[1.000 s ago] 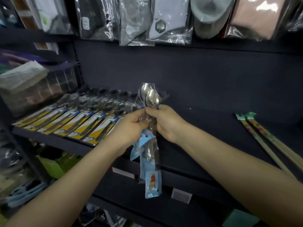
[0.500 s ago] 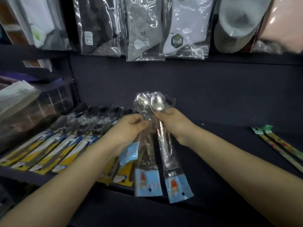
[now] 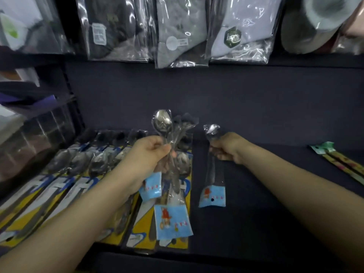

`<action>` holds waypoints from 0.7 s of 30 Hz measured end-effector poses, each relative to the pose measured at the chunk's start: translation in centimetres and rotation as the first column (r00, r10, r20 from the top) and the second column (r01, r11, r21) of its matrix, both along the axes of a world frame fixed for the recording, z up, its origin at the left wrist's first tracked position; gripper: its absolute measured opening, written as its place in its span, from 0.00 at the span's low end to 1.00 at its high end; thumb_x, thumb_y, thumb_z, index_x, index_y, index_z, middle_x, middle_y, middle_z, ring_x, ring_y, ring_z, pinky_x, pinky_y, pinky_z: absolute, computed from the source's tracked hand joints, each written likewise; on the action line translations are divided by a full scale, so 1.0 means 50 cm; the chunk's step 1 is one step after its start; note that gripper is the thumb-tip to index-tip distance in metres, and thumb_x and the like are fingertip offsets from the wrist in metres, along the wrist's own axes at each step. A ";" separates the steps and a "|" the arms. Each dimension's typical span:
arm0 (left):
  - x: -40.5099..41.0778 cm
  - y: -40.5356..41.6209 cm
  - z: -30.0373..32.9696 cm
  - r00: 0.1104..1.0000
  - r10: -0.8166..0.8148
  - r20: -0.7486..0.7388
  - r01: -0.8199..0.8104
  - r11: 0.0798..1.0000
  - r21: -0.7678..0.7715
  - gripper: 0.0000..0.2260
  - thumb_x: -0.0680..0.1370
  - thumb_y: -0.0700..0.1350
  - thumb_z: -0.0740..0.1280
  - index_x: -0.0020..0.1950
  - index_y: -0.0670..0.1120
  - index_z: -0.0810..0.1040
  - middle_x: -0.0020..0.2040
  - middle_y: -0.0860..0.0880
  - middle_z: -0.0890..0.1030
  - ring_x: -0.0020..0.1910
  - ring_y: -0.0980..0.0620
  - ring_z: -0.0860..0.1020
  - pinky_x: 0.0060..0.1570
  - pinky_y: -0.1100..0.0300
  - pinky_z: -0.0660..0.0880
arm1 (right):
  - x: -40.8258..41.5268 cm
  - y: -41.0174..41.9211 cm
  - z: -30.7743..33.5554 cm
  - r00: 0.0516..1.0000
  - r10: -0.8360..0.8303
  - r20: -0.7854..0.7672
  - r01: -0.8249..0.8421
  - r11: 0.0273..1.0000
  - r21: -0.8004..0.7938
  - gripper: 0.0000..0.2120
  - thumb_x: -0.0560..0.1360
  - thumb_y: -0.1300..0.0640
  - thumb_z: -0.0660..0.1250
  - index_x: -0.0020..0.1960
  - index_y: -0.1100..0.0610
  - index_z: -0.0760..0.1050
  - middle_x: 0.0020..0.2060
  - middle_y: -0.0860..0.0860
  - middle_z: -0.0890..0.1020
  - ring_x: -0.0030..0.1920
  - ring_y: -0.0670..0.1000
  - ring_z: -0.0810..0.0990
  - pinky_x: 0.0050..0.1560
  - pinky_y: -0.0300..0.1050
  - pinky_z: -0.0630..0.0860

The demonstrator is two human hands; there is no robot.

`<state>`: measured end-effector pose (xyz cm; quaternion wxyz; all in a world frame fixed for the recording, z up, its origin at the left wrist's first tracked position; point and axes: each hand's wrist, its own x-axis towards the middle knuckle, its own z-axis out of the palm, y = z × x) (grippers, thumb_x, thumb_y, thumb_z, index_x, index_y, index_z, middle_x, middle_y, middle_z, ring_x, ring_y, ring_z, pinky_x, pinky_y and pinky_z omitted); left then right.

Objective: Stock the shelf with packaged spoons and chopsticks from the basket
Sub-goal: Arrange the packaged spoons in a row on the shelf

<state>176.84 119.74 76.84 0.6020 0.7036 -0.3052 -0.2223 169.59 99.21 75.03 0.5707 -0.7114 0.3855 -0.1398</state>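
Note:
My left hand [image 3: 146, 152] grips a bunch of packaged spoons [image 3: 169, 174] in clear sleeves with light blue labels, held over the row on the shelf. My right hand [image 3: 229, 147] grips a single packaged spoon [image 3: 213, 180] by its neck; its blue-labelled end lies low over the dark shelf [image 3: 256, 213], to the right of the row. A row of yellow-and-blue carded spoons [image 3: 65, 186] lies along the shelf's left part. Packaged chopsticks [image 3: 342, 160] lie at the far right. The basket is out of view.
Bagged socks [image 3: 181, 30] and other bagged goods hang above the shelf's back wall. A clear box [image 3: 29, 138] stands on the neighbouring shelf at the left. Bare dark shelf lies between the single spoon and the chopsticks.
My hands have drawn apart. The right hand has taken one packaged spoon from the bunch and moved it right and down toward the shelf; the left keeps the others.

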 end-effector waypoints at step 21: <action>-0.087 -0.024 -0.020 0.991 -0.125 -0.052 0.124 0.992 -0.023 0.04 0.76 0.39 0.63 0.46 0.47 0.74 0.27 0.50 0.79 0.22 0.54 0.74 0.22 0.63 0.72 | -0.060 0.096 0.049 0.956 0.094 0.280 -0.161 0.960 0.229 0.10 0.78 0.56 0.61 0.39 0.56 0.75 0.30 0.49 0.80 0.23 0.42 0.75 0.22 0.32 0.66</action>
